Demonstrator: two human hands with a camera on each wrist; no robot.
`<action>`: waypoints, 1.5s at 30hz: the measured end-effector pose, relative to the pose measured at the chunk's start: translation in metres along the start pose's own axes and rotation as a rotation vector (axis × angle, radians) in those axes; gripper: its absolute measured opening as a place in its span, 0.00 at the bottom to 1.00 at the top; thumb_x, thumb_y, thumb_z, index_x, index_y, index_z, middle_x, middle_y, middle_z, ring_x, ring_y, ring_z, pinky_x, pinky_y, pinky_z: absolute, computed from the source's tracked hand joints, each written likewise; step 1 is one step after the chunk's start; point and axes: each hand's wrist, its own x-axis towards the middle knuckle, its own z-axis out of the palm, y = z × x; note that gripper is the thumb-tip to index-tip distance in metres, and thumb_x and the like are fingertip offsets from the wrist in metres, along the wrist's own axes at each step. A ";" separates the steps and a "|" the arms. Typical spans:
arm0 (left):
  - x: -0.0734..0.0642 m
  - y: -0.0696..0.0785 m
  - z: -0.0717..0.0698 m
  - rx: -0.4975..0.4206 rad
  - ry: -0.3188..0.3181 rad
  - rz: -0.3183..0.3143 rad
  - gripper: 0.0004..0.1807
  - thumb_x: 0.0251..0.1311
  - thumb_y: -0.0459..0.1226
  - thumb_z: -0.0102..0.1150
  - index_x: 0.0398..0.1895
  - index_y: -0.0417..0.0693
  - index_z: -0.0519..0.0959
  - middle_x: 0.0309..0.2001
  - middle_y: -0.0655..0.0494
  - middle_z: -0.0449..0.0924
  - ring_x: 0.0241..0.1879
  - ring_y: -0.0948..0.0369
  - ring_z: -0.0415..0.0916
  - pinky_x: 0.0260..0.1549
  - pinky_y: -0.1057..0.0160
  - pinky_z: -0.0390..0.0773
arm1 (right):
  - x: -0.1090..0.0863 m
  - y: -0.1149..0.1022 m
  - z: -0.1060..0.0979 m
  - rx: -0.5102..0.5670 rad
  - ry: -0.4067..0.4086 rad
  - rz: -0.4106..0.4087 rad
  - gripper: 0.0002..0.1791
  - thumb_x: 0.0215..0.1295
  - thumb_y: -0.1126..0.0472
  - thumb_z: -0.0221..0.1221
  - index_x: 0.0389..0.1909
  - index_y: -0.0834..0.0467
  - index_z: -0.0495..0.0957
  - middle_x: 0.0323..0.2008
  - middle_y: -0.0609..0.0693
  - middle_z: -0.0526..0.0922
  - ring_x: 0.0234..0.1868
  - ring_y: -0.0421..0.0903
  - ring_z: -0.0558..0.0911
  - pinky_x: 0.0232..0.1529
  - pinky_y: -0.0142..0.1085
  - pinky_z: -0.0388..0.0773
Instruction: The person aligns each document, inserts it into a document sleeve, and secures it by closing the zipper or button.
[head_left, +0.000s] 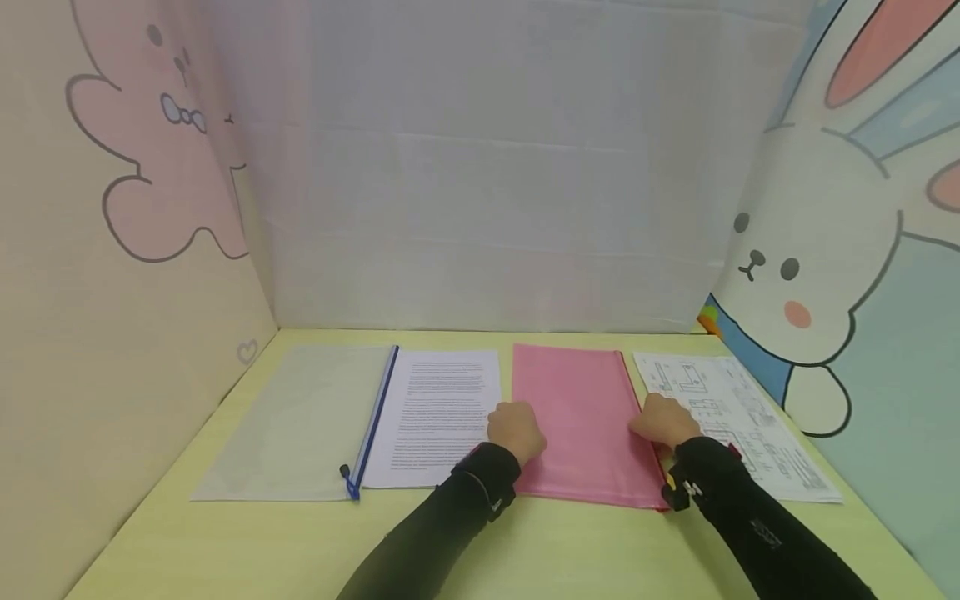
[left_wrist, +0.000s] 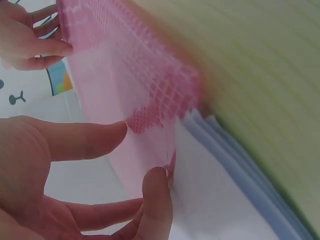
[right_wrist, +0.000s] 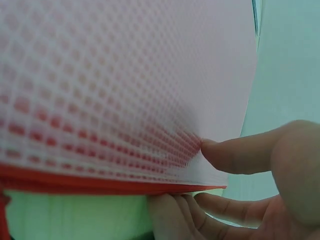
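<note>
A pink mesh zipper pouch (head_left: pixel 573 425) lies flat on the table, its red zipper along the right side. My left hand (head_left: pixel 517 432) pinches its left edge, thumb on top and fingers at the rim, as the left wrist view shows. On the opposite side my right hand (head_left: pixel 666 419) pinches the zipper edge, its thumb (right_wrist: pixel 235 154) over the mesh and the other fingers underneath. Beside my left hand lies a stack of printed text sheets (head_left: pixel 442 408). Sheets with line drawings (head_left: pixel 738 417) lie just right of my right hand.
At the far left lies a whitish translucent zipper pouch (head_left: pixel 292 433) with a blue zipper (head_left: pixel 377 408) on its right side. All of it rests on a pale yellow table (head_left: pixel 247 554). A white sheet (head_left: pixel 487 183) hangs behind, between walls with cartoon animals.
</note>
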 end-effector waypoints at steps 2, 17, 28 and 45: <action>0.000 0.000 -0.003 0.014 0.003 0.008 0.10 0.46 0.38 0.70 0.24 0.39 0.81 0.29 0.42 0.79 0.33 0.48 0.77 0.33 0.51 0.79 | 0.000 -0.001 0.000 -0.005 0.006 -0.003 0.13 0.61 0.61 0.58 0.36 0.70 0.74 0.24 0.54 0.72 0.24 0.50 0.75 0.22 0.37 0.68; 0.014 -0.019 -0.006 -0.234 -0.163 -0.062 0.11 0.46 0.37 0.72 0.25 0.40 0.79 0.27 0.50 0.78 0.27 0.54 0.74 0.29 0.56 0.78 | -0.004 -0.005 0.000 0.038 0.006 0.062 0.13 0.61 0.62 0.57 0.36 0.70 0.74 0.24 0.56 0.73 0.21 0.50 0.77 0.19 0.35 0.70; 0.006 -0.005 -0.003 -0.052 -0.066 -0.020 0.11 0.50 0.40 0.67 0.20 0.43 0.78 0.27 0.48 0.82 0.26 0.54 0.77 0.25 0.55 0.79 | -0.004 -0.008 0.001 0.051 -0.020 0.046 0.11 0.63 0.62 0.58 0.34 0.69 0.72 0.23 0.55 0.73 0.19 0.47 0.76 0.18 0.33 0.69; 0.015 -0.006 -0.009 -0.087 -0.064 -0.148 0.09 0.52 0.35 0.68 0.30 0.36 0.82 0.29 0.44 0.83 0.28 0.50 0.80 0.28 0.52 0.82 | -0.003 -0.014 -0.002 -0.004 -0.024 0.103 0.07 0.66 0.67 0.53 0.37 0.69 0.73 0.25 0.58 0.76 0.18 0.48 0.78 0.16 0.33 0.73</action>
